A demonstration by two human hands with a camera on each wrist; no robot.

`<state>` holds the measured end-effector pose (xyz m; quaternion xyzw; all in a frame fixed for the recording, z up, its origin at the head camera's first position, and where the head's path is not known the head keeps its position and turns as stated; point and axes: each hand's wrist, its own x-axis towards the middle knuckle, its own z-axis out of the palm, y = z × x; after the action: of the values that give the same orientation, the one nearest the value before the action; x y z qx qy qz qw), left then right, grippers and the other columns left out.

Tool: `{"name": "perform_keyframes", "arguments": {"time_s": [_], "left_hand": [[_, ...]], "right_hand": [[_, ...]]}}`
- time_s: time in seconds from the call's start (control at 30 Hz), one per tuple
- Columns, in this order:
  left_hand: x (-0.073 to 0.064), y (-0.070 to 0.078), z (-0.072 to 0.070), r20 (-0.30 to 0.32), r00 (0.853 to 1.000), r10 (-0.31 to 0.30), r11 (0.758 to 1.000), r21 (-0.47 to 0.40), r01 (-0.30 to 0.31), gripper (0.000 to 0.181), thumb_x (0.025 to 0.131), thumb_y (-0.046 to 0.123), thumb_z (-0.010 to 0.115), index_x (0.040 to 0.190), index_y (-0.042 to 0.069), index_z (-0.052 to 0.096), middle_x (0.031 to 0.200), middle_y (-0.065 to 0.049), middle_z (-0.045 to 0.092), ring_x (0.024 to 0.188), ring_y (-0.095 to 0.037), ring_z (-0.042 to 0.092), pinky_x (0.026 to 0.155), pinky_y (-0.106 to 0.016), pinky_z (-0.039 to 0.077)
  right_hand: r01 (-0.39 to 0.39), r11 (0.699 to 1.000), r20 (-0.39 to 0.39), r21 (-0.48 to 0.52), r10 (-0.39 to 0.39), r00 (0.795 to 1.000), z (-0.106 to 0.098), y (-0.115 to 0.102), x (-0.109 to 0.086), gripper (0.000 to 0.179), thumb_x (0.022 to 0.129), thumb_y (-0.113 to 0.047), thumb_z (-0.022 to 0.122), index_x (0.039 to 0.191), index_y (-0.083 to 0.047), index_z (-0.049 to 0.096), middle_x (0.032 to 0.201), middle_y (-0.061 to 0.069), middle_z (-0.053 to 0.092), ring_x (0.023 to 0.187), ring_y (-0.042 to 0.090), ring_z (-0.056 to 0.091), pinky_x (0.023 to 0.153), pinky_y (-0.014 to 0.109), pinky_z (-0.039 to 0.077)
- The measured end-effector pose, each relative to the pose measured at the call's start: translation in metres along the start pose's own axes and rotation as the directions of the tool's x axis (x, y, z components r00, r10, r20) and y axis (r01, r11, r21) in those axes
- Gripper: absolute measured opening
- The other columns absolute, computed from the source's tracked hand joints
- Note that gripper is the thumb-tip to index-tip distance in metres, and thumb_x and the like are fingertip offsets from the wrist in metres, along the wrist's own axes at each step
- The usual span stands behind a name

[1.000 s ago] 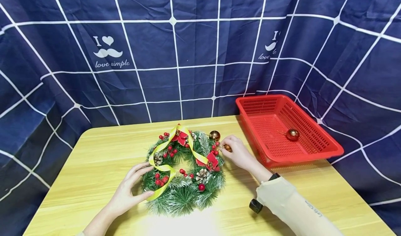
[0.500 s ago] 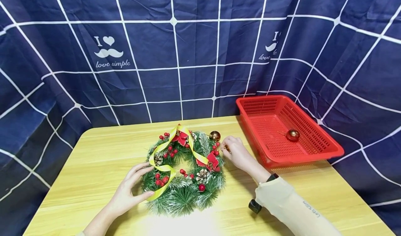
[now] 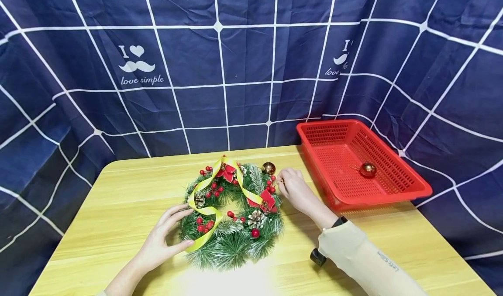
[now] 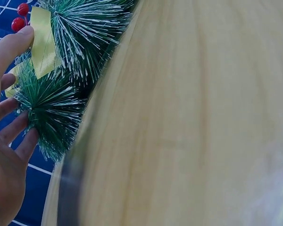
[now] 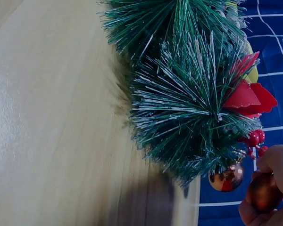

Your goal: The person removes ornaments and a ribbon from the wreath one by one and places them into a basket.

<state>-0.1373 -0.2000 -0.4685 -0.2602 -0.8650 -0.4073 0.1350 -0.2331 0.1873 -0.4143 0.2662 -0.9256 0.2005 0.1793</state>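
A green wreath (image 3: 235, 249) lies flat on the table, dressed with red berries, pine cones, red flowers and a yellow ribbon (image 3: 201, 187). At its left side my left hand (image 3: 159, 239) rests with fingers spread and fairly straight. In the left wrist view the thumb is at the ribbon's edge (image 4: 42, 44) and the other fingertips touch the green needles. My right hand (image 3: 294, 189) grips a copper Christmas bauble (image 5: 264, 192) beside the wreath's right edge, near the red berries. Another shiny bauble (image 3: 269, 168) sits at the wreath's upper right edge.
A red perforated basket (image 3: 334, 187) stands at the table's back right, with one copper bauble (image 3: 367, 170) inside. Behind and on both sides hangs a dark blue curtain (image 3: 243, 69) with white lines. The wooden table (image 3: 129, 182) extends in front.
The right hand has turned slightly, and its bauble has gone out of sight in the head view. The wreath's lower right has shifted a little to the right. The left hand has stayed.
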Motion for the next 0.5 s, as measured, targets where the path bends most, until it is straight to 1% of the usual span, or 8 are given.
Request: {"name": "perform_keyframes", "arguments": {"time_s": [0.07, 0.17, 0.27, 0.37, 0.43, 0.5], "left_hand": [[0.0001, -0.0001, -0.0001, 0.002, 1.0, -0.005, 1.0, -0.007, 0.005, 0.073, 0.07, 0.016, 0.085, 0.136, 0.015, 0.052, 0.144, -0.004, 0.04, 0.132, -0.016, 0.034, 0.098, -0.059, 0.035], [0.0007, 0.0005, -0.001, 0.009, 1.0, -0.007, 1.0, -0.009, 0.007, 0.075, 0.07, 0.02, 0.086, 0.137, 0.018, 0.051, 0.144, -0.001, 0.039, 0.132, -0.015, 0.034, 0.098, -0.058, 0.036], [0.0008, -0.0002, -0.0016, 0.011, 1.0, -0.002, 1.0, -0.013, 0.002, 0.075, 0.071, 0.023, 0.086, 0.137, 0.02, 0.051, 0.145, 0.001, 0.039, 0.132, -0.015, 0.034, 0.099, -0.057, 0.035], [0.0005, -0.0017, -0.0013, 0.008, 1.0, 0.008, 1.0, -0.013, -0.008, 0.075, 0.071, 0.024, 0.085, 0.137, 0.021, 0.051, 0.145, 0.002, 0.039, 0.132, -0.015, 0.035, 0.099, -0.056, 0.035], [0.0004, -0.0023, -0.0008, 0.006, 1.0, 0.013, 1.0, -0.004, -0.013, 0.075, 0.071, 0.023, 0.086, 0.137, 0.02, 0.051, 0.144, 0.001, 0.039, 0.131, -0.015, 0.036, 0.099, -0.054, 0.036], [0.0005, -0.0018, -0.0006, 0.005, 1.0, 0.009, 1.0, 0.009, -0.009, 0.075, 0.07, 0.022, 0.086, 0.137, 0.019, 0.051, 0.144, 0.001, 0.04, 0.131, -0.015, 0.036, 0.099, -0.05, 0.037]], "right_hand": [[0.005, 1.0, -0.001, 0.007, -0.005, 1.0, 0.0, -0.0003, 0.0001, 0.005, 0.088, 0.0, 0.052, 0.085, -0.003, 0.055, 0.086, 0.006, 0.052, 0.086, 0.025, 0.049, 0.083, 0.042, 0.037], [-0.01, 1.0, 0.001, 0.016, 0.01, 1.0, 0.0001, -0.0008, -0.0002, 0.005, 0.089, 0.0, 0.051, 0.086, -0.004, 0.054, 0.086, 0.006, 0.051, 0.086, 0.024, 0.049, 0.081, 0.041, 0.038], [-0.062, 0.998, 0.007, 0.03, 0.061, 0.998, -0.0001, -0.0012, -0.0002, 0.005, 0.091, -0.004, 0.053, 0.087, -0.005, 0.055, 0.088, 0.006, 0.052, 0.087, 0.025, 0.051, 0.081, 0.041, 0.041], [-0.115, 0.992, 0.024, 0.06, 0.114, 0.993, -0.0016, -0.0016, 0.0005, 0.003, 0.092, -0.006, 0.055, 0.09, -0.006, 0.058, 0.092, 0.006, 0.056, 0.09, 0.026, 0.054, 0.085, 0.045, 0.044], [-0.14, 0.987, 0.035, 0.084, 0.137, 0.99, -0.0027, -0.0021, 0.0013, 0.004, 0.093, -0.01, 0.058, 0.091, -0.007, 0.061, 0.094, 0.006, 0.058, 0.091, 0.026, 0.055, 0.084, 0.046, 0.045], [-0.146, 0.984, 0.043, 0.103, 0.142, 0.989, -0.0033, -0.002, 0.0023, 0.005, 0.093, -0.012, 0.06, 0.093, -0.008, 0.063, 0.095, 0.006, 0.059, 0.09, 0.025, 0.056, 0.082, 0.045, 0.046]]}}
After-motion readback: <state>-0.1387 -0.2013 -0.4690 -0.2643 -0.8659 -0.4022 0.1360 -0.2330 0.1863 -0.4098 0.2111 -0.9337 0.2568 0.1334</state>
